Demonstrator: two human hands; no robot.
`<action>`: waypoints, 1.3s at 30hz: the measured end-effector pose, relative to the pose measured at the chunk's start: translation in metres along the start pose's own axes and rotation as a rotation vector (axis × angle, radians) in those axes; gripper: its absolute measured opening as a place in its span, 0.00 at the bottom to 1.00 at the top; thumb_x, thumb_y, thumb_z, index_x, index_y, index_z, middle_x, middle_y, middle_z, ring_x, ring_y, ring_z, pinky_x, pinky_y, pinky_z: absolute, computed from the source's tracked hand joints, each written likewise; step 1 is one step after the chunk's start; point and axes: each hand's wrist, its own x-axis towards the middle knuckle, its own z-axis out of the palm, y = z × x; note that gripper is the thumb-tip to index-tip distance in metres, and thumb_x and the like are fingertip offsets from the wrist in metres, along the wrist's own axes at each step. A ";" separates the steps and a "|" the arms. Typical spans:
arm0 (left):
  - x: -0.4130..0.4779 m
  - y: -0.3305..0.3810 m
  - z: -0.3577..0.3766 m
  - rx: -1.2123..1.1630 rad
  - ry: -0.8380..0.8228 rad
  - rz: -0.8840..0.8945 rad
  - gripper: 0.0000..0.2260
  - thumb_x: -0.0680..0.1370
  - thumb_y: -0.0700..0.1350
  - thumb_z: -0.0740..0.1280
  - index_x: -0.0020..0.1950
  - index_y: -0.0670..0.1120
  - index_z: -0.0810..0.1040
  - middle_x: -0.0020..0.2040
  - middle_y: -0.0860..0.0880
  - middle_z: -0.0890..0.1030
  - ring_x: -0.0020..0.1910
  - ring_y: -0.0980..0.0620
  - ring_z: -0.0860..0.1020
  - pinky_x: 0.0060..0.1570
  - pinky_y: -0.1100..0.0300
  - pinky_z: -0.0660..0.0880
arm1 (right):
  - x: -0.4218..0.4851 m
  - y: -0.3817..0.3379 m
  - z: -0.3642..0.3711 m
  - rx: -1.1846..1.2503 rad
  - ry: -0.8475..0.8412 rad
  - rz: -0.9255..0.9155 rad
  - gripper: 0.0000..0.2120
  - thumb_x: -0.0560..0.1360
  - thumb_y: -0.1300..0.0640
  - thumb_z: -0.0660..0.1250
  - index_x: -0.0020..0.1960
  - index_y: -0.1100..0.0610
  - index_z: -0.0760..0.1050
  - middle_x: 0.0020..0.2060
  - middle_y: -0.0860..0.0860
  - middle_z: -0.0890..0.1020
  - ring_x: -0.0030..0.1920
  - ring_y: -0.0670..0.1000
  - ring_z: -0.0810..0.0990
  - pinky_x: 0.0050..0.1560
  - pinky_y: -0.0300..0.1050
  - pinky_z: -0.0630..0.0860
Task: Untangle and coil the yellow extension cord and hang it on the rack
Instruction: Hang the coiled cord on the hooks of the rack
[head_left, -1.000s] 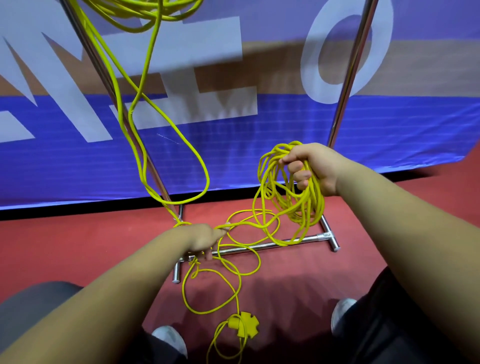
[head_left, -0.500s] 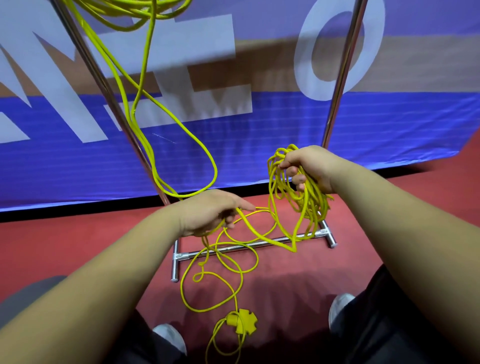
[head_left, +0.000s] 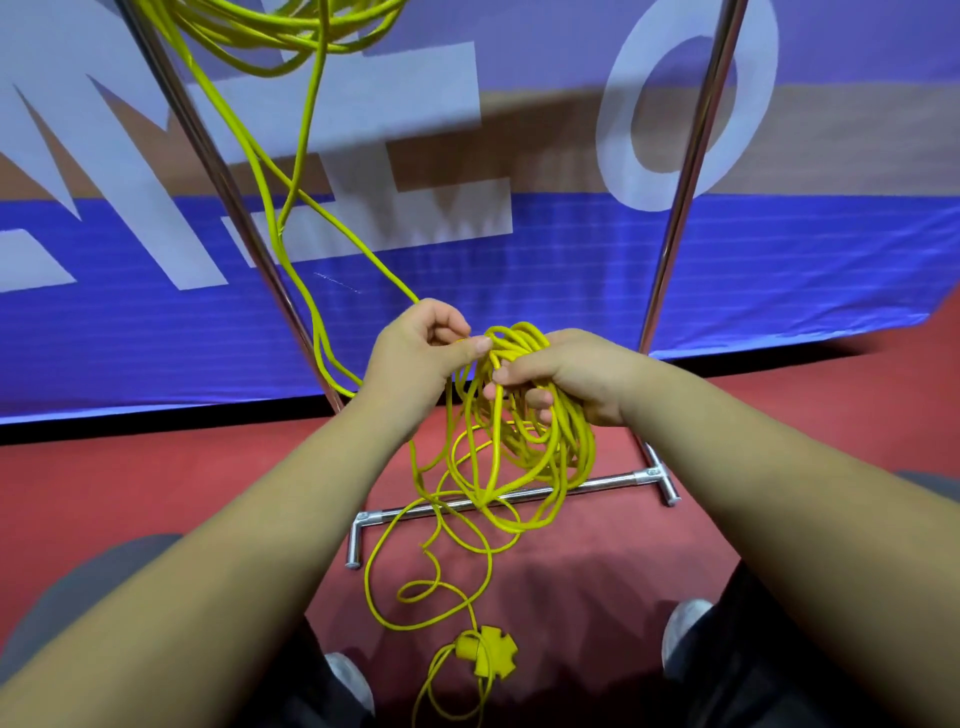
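The yellow extension cord (head_left: 524, 447) hangs as a bundle of loops from my right hand (head_left: 566, 374), whose fingers curl round the top of the coil. My left hand (head_left: 421, 348) is right beside it and pinches a strand at the coil's top. From that hand a length of cord runs up to more loops draped over the rack's top, out of frame. Loose cord trails down over the rack's base bar (head_left: 597, 486) to the floor, ending at a yellow cross-shaped socket block (head_left: 488, 649) between my feet.
The chrome rack has two slanted uprights, left (head_left: 218, 171) and right (head_left: 691, 171), in front of a blue and white banner (head_left: 519, 270). Red floor (head_left: 156, 493) lies below. My shoes (head_left: 685, 631) and dark trousers flank the socket block.
My left hand rose from near the floor bar, carrying a strand up to the coil in my right hand. The two hands now meet at the coil's top.
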 end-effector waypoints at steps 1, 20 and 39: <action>0.001 0.001 0.000 -0.007 -0.021 -0.021 0.11 0.74 0.41 0.79 0.47 0.47 0.78 0.33 0.56 0.75 0.34 0.54 0.76 0.35 0.63 0.73 | -0.001 -0.002 0.002 0.012 0.031 -0.016 0.07 0.79 0.64 0.69 0.54 0.67 0.80 0.35 0.56 0.85 0.24 0.48 0.68 0.27 0.42 0.72; 0.024 -0.054 -0.015 1.027 -0.411 0.025 0.08 0.77 0.39 0.72 0.48 0.53 0.86 0.39 0.52 0.84 0.41 0.49 0.83 0.44 0.53 0.81 | -0.010 -0.010 -0.052 0.104 0.540 -0.200 0.06 0.74 0.67 0.63 0.38 0.61 0.72 0.24 0.56 0.72 0.22 0.54 0.66 0.26 0.43 0.69; 0.062 0.170 0.014 0.002 0.139 0.145 0.04 0.78 0.34 0.72 0.49 0.41 0.85 0.36 0.43 0.84 0.33 0.52 0.82 0.39 0.54 0.84 | -0.036 -0.063 -0.023 -0.057 0.698 -0.365 0.09 0.71 0.61 0.69 0.40 0.69 0.77 0.28 0.63 0.74 0.27 0.59 0.73 0.28 0.59 0.79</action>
